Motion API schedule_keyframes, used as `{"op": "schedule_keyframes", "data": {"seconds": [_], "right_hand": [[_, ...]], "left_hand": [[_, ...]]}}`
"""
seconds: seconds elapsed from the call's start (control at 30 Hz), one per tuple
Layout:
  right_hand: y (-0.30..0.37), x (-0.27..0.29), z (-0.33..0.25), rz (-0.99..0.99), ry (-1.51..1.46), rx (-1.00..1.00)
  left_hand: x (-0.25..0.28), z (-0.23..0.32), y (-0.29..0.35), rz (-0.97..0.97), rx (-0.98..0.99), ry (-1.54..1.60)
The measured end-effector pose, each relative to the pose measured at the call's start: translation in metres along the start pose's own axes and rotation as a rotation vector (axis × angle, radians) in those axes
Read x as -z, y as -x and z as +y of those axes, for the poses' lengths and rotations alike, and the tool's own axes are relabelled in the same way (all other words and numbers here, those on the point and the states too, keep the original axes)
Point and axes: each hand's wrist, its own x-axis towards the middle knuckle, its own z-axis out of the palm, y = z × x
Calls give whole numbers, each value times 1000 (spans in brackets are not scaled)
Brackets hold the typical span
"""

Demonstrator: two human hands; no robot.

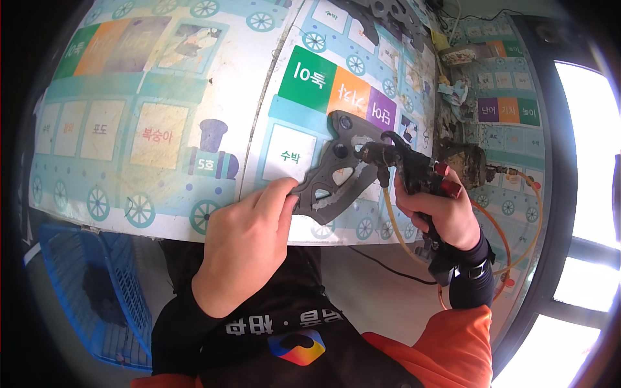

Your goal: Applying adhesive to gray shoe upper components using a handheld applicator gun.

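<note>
My left hand [249, 239] pinches the near left end of a flat dark grey part [349, 194] with cut-out windows and a round hole. The part rests on the table covered with a printed train pattern [213, 139], its far end reaching away from me. Whitish residue shows along its cut-outs. In my right hand [446, 210], fingers wrapped round the handle, is a black spray gun [414, 165] with red knobs. Its nozzle end points left, right over the part's right edge; whether they touch I cannot tell. A yellowish hose [390, 213] hangs from the gun.
More dark grey parts [396, 18] lie at the table's far edge. A grimy metal pot [467, 161] with a hose fitting stands right of the gun. Orange hoses [504, 258] loop beside my right wrist. A blue plastic basket [97, 284] sits below the table at left; bright windows line the right.
</note>
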Motion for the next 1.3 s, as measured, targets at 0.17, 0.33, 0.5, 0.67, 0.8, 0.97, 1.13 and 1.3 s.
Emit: {"op": "schedule_keyframes", "data": {"seconds": [0.17, 0.33, 0.5, 0.67, 0.8, 0.97, 1.13, 1.3], "right_hand": [[4, 0, 4, -9, 27, -21], [10, 2, 10, -13, -1, -53], [15, 4, 17, -15, -16, -44], [17, 4, 20, 3, -21, -52], [15, 1, 18, -8, -20, -38], [15, -4, 14, -18, -34, -27], [14, -9, 10, -14, -19, -42], [13, -14, 7, -39, -4, -24]], "left_hand": [[0, -1, 0, -2, 1, 3], [0, 0, 0, 0, -3, 0], [0, 0, 0, 2, -9, 4], [-1, 0, 0, 0, -6, -2], [-1, 0, 0, 4, -5, -7], [-2, -2, 1, 16, -34, -22], [-1, -2, 1, 19, -56, -35], [0, -1, 1, -1, 0, -2]]}}
